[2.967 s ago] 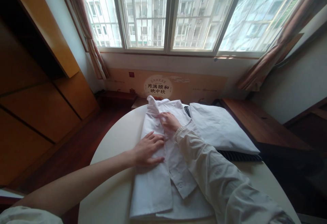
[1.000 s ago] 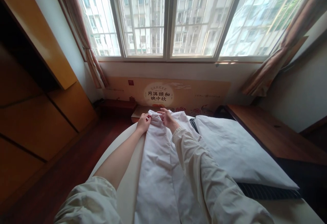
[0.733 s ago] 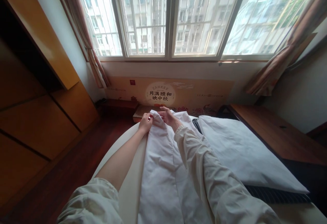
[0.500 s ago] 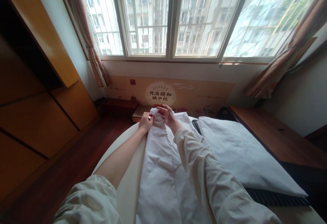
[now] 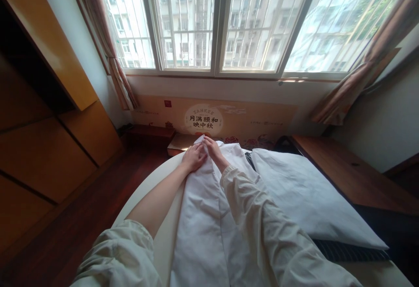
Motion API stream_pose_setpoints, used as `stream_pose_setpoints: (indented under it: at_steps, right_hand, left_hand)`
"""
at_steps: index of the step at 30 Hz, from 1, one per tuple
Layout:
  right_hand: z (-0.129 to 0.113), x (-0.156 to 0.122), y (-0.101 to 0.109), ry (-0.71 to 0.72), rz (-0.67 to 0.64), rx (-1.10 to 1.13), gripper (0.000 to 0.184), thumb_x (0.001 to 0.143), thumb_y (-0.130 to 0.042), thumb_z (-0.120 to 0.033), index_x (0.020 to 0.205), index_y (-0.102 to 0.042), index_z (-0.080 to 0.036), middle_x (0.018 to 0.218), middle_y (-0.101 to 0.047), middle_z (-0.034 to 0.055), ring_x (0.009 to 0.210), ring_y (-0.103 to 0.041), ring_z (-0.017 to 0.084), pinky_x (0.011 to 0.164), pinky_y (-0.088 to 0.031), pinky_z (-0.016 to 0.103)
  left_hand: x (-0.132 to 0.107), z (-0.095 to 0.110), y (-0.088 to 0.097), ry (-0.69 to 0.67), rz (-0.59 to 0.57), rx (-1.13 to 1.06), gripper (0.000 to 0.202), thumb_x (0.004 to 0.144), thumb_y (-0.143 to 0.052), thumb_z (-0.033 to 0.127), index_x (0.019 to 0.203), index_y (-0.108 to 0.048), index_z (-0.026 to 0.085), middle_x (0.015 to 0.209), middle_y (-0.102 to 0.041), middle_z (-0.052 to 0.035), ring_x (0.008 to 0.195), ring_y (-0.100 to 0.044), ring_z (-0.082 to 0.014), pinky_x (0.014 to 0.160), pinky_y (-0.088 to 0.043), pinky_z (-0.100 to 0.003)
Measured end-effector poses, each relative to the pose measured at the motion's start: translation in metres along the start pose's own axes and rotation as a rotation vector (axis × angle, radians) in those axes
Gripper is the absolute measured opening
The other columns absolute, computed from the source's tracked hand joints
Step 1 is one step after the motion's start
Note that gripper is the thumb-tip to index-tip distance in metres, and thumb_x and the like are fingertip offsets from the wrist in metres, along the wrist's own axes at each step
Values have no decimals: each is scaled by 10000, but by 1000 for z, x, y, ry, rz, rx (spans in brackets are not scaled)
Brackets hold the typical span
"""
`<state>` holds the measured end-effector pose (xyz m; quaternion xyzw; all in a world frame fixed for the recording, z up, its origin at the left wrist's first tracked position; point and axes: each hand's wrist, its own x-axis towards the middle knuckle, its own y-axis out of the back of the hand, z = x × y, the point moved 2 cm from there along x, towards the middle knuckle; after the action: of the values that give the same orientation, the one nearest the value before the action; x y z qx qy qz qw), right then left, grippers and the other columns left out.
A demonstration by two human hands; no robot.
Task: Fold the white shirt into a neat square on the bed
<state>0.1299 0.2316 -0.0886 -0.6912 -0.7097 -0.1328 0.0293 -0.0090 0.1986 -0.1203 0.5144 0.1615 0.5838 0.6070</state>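
Fingers point(image 5: 200, 147) of the left hand point(image 5: 193, 158) are bent and laid at the far end of the garment point(image 5: 199, 226); those of the right hand point(image 5: 213, 149) are kept straighter and close together, their tips brought near the left's. Whether cloth is pinched by either hand cannot be told. Nearest, two pale sleeves point(image 5: 118, 252) are seen: the left one pushed up, the right one drawn down to the wrist. Between them the garment, white, is spread lengthwise on the surface point(image 5: 165, 243), its near end cut off from view and its right part covered by the right sleeve. To the right of that sleeve, a folded cloth point(image 5: 307, 191), also white, is laid over a dark striped cloth point(image 5: 350, 251). Farther off, a desk point(image 5: 347, 171) is noted at right, floor point(image 5: 131, 164) and a cabinet point(image 5: 72, 156) at left. Low on the wall point(image 5: 242, 87), a poster point(image 5: 262, 112) is displayed. Above it, the window point(image 5: 218, 38) is flanked by tied curtains point(image 5: 118, 77); through the panes, a building point(image 5: 235, 5) is seen.
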Motion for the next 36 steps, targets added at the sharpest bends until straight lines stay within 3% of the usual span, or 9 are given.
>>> stream_pose_setpoints:
  at_steps: [4,8,12,16,23,29,36]
  right_hand:
    - [4,-26,2,210,-83,-401,501,861,-580,-182,1336,-734,-145,1586,-584,165,1547,-434,325,1333,-244,488]
    - [7,-59,0,440,-200,-668,610,909,-545,-118,1514,-625,-138,1655,-512,158,1610,-333,304,1343,-225,500]
    - [15,-73,2,407,-269,-722,552,928,-602,-195,1477,-657,-175,1627,-546,143,1574,-401,314,1314,-289,501]
    - [19,-73,5,383,-238,-730,486,930,-618,-225,1405,-695,-157,1616,-548,164,1560,-418,319,1296,-324,484]
    - [18,-73,7,379,-217,-728,422,934,-621,-245,1337,-714,-164,1598,-563,166,1538,-441,313,1271,-357,474]
    - [20,-72,8,377,-208,-704,440,930,-621,-249,1359,-694,-182,1597,-567,150,1527,-457,298,1268,-361,473]
    - [22,-74,7,411,-204,-751,613,917,-645,-276,1527,-596,-233,1777,-316,88,1663,-187,345,1338,-194,553]
  left_hand:
    - [3,-8,-9,127,-71,-15,604,954,-676,364,1536,-579,234,1688,-469,-154,1580,-411,-327,1328,-233,-539]
    - [8,-19,-12,219,14,-61,456,972,-626,312,1420,-661,240,1636,-527,-168,1509,-507,-338,1261,-357,-493]
    - [19,-34,-11,345,116,-103,316,1002,-543,260,1272,-704,233,1453,-666,-170,1269,-688,-306,1078,-510,-417]
    - [35,-50,-8,481,160,-161,136,964,-636,296,1068,-713,254,1145,-786,-125,1051,-743,-285,910,-554,-378]
    - [53,-65,-1,549,100,-318,146,784,-838,318,745,-723,238,904,-797,-93,927,-741,-267,873,-553,-346]
    - [56,-66,8,558,106,-548,178,828,-826,336,813,-719,194,872,-770,-88,883,-737,-237,852,-586,-338]
    - [53,-67,21,589,101,-776,247,850,-839,381,926,-710,184,871,-771,-85,833,-753,-218,799,-623,-343]
